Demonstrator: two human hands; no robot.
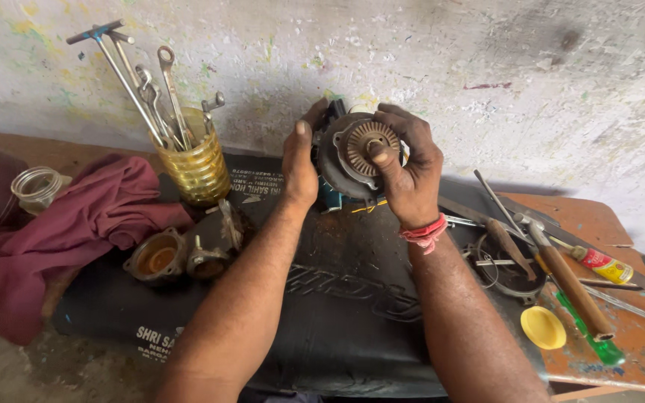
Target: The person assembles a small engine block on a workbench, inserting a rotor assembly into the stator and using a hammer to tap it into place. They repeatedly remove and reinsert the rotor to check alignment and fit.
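A person's left hand (300, 160) and right hand (404, 168) clamp a round motor housing (352, 153) with a ribbed coupler, held above a black mat (337, 313). A yellow jar of wrenches (195, 168) stands at ten o'clock; a wooden-handled hammer (572, 287) and yellow cap (543, 328) lie at four o'clock.

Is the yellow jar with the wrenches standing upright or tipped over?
Upright. The yellow jar stands on its base on the black mat, and the wrenches stick up out of its open top.

A repair workshop is shown: spanners are stood in a yellow jar (199, 168), with metal housings (160, 257) below it and a hammer (569, 283) far right of it.
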